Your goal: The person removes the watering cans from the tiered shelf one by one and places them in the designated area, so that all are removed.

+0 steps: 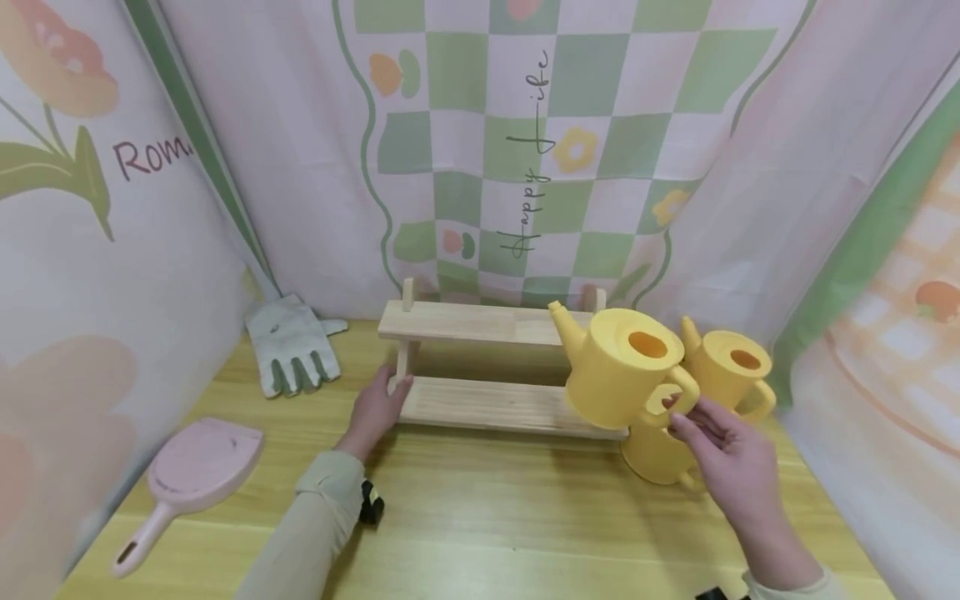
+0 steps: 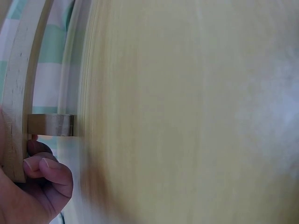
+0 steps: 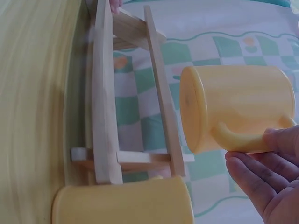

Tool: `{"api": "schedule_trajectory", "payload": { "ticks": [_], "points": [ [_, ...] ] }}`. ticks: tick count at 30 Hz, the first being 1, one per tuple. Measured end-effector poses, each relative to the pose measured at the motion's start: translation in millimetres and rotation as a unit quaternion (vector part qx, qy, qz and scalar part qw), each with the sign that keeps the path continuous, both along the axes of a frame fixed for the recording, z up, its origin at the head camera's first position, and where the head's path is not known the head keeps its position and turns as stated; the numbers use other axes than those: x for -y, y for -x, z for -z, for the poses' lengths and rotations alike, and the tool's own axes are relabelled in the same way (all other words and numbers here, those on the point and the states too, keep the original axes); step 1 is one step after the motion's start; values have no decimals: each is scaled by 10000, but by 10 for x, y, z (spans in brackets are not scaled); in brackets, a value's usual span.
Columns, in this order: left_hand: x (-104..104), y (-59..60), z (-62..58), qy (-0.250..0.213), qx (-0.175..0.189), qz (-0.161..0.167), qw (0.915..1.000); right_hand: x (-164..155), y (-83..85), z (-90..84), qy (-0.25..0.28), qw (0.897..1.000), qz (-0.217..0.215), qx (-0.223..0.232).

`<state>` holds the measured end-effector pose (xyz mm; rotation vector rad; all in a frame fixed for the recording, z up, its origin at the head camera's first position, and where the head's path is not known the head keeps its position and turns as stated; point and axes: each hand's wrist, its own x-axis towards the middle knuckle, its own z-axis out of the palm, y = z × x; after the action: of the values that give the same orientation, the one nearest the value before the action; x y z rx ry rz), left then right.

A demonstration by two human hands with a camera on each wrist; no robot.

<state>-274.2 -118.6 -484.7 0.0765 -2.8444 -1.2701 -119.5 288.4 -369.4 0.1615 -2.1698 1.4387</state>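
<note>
A small two-tier wooden shelf stands on the table against the fabric backdrop. My left hand grips the shelf's left end; in the left wrist view its fingers curl round the side post. My right hand pinches the handle of a yellow watering can and holds it in the air, tilted, before the shelf's right end. The right wrist view shows that can from below, with my fingers under its handle. Two more yellow cans stand nearby, one behind and one below.
A white work glove lies at the back left of the wooden table. A pink scoop with a handle lies at the front left. Printed fabric walls enclose the table on three sides.
</note>
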Motion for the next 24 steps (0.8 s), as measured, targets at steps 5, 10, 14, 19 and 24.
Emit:
{"api": "schedule_trajectory", "payload": {
  "ticks": [5, 10, 14, 19, 24],
  "points": [
    [2, -7, 1, 45, -34, 11, 10000, -85, -39, -47, -117, 9997, 189, 107],
    [-1, -9, -3, 56, -35, 10, 10000, -172, -68, -79, 429, 9990, -84, 21],
    [-5, -9, -5, 21, -29, 13, 10000, -236, -94, -115, 766, 9970, -137, 29],
    [2, 4, 6, -22, -37, 18, 10000, -325, -127, -174, 633, 9973, 235, 276],
    [5, 10, 12, -5, -55, 35, 10000, -435, -172, -192, 710, 9964, 319, 350]
  ]
}}
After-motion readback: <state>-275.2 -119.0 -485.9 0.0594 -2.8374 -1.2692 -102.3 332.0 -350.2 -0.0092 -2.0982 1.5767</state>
